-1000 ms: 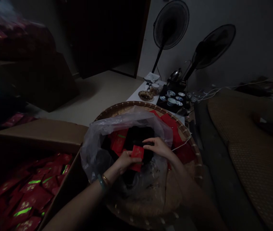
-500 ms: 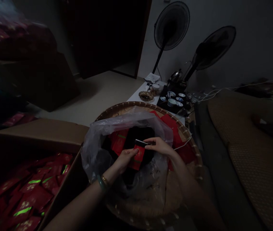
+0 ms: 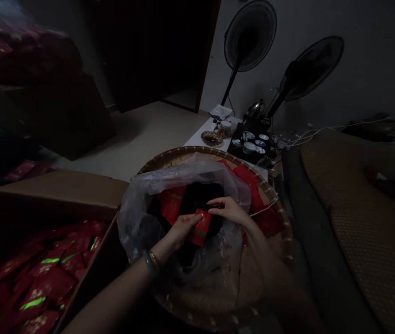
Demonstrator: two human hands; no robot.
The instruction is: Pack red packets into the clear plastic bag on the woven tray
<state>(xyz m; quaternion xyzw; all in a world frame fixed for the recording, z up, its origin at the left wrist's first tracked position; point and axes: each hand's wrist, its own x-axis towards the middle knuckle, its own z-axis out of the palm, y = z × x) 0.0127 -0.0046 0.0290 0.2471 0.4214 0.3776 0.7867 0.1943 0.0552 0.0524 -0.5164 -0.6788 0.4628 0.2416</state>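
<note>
In the head view my left hand [image 3: 183, 228], with a jade-coloured bangle and a gold one, pinches a small red packet [image 3: 202, 226] between thumb and fingers. My right hand [image 3: 230, 211] grips a slim black tool [image 3: 204, 205], held level along the packet's top edge; its exact kind is too dark to tell. Both hands are over an open clear plastic bag [image 3: 133, 204] with dark contents. Inside the bag, red packets [image 3: 172, 204] lie left of the dark stuff. The bag rests on a round woven bamboo tray [image 3: 211, 301]. A white cord [image 3: 264, 209] runs beside my right wrist.
A cardboard box [image 3: 61, 188] full of red packets [image 3: 49, 278] stands at left. More flat red packets [image 3: 251, 183] lie on the tray's right side. Behind are teacups [image 3: 249, 147] on a black tea tray, and two standing fans [image 3: 251, 37]. A woven mat [image 3: 367, 222] covers the seat at right.
My left thumb has shifted up to the packet's upper left corner, and the packet has moved slightly right. The black tool tilted, showing a pale edge half a second ago, and is dark again.
</note>
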